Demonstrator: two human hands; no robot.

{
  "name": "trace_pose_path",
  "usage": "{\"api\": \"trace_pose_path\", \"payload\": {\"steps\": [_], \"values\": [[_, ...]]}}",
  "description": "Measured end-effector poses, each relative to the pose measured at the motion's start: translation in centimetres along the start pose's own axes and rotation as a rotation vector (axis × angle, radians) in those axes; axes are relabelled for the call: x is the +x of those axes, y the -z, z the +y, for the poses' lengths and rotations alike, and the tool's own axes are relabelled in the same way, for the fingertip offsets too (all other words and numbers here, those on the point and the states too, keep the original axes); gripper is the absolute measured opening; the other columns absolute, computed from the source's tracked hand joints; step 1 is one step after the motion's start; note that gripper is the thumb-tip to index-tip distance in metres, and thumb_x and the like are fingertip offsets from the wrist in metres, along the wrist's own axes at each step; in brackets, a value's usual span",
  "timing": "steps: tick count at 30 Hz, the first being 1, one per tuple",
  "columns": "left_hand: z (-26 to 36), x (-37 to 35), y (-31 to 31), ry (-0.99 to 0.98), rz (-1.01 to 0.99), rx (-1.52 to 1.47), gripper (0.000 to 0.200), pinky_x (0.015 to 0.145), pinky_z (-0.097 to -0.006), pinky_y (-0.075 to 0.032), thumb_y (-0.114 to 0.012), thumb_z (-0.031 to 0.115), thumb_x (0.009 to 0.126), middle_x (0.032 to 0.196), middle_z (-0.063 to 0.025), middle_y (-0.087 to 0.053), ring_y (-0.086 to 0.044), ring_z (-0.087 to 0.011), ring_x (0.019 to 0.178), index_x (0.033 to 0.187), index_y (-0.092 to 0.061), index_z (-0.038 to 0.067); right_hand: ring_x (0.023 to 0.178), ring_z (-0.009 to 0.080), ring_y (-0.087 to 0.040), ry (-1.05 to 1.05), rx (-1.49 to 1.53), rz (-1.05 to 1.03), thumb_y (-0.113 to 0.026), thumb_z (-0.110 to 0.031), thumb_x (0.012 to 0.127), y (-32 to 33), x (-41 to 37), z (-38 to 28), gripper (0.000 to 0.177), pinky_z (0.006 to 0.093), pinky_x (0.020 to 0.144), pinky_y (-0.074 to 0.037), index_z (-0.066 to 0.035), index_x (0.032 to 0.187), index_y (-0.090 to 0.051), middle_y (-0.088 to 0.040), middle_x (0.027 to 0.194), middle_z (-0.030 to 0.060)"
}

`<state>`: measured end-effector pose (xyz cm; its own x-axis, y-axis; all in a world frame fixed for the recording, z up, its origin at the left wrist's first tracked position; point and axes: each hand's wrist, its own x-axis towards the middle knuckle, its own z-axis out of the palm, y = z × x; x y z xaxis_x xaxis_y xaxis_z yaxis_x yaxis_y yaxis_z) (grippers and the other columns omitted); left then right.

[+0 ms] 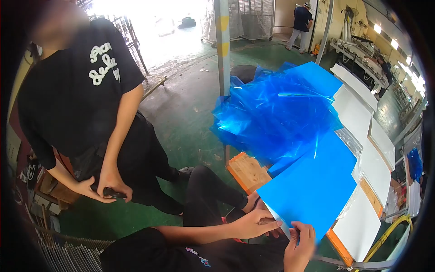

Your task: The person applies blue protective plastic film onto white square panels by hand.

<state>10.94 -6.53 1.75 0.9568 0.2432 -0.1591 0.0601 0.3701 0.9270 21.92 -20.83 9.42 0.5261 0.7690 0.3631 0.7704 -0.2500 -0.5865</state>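
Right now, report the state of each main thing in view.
Blue-faced sheet: mostly flat, white showing along its near-left edge.
Left hand: against that edge.
Right hand: pinching the near corner.
Blue film: loose, crumpled, heaped.
White panels: laid out flat.
Wooden board: partly covered.
Post: upright.
Dark object: gripped in a co-worker's hand.

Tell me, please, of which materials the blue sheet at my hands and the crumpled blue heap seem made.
Blue sheet: perhaps plastic film, smooth; white shows at its near corner, so it may be layered.
Blue heap: likely thin plastic film, glossy; it looks creased and see-through, with bright highlights.
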Motion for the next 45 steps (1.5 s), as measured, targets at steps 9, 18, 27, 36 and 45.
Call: {"api": "trace_pose_path", "payload": {"steps": [9,18,27,36,45], "values": [[0.2,-0.2,0.1,0.107,-0.004,-0.231,0.035,0.074,-0.0268,-0.057,-0.055,0.027,0.102,0.113,-0.014,-0.07,-0.072,-0.0205,0.096,0.119,-0.059,-0.004,0.091,0.0381,-0.059,0.098,-0.03,-0.125,-0.057,0.003,0.087,0.4,0.1,0.5,0.021,0.045,0.079,-0.048,-0.002,0.107,-0.065,-0.06,0.096,0.0189],[-1.1,0.0,-1.1,-0.006,0.04,-0.362,0.04,0.081,-0.0361,-0.06,-0.048,0.016,0.103,0.131,-0.0187,-0.056,-0.065,-0.0292,0.113,0.138,-0.038,0.0,0.084,0.0369,-0.062,-0.147,-0.032,-0.07,-0.06,-0.006,0.091,1.2,1.2,-0.7,0.012,0.043,0.073,-0.05,-0.003,0.102,-0.064,-0.063,0.093,0.0171],[0.1,-1.1,-0.9,0.034,0.036,-0.42,0.04,0.085,-0.0407,-0.06,-0.047,0.017,0.104,0.129,-0.0194,-0.055,-0.064,-0.0316,0.113,0.139,-0.035,0.0,0.069,0.0158,-0.055,0.157,-0.066,-0.16,-0.055,-0.011,0.097,3.5,3.5,-0.7,0.009,0.0298,0.062,-0.044,-0.005,0.097,-0.062,-0.06,0.076,0.0037],[0.5,-1.0,-0.8,0.059,0.064,-0.46,0.037,0.088,-0.0378,-0.058,-0.045,0.025,0.106,0.123,-0.0161,-0.058,-0.066,-0.0257,0.107,0.131,-0.042,-0.002,0.082,0.0371,-0.063,0.124,-0.031,-0.179,-0.067,-0.005,0.086,0.6,2.1,-1.4,0.018,0.0423,0.07,-0.05,-0.005,0.104,-0.065,-0.065,0.089,0.0162],[1.3,-2.3,-1.9,0.042,0.151,-0.256,0.041,0.082,-0.0358,-0.058,-0.047,0.026,0.105,0.118,-0.0129,-0.06,-0.058,-0.0217,0.115,0.133,-0.044,-0.004,0.073,0.0222,-0.054,-0.15,-0.001,-0.012,-0.051,-0.007,0.099,1.2,2.0,0.9,0.009,0.0345,0.065,-0.043,-0.002,0.103,-0.056,-0.059,0.085,0.013]]}}
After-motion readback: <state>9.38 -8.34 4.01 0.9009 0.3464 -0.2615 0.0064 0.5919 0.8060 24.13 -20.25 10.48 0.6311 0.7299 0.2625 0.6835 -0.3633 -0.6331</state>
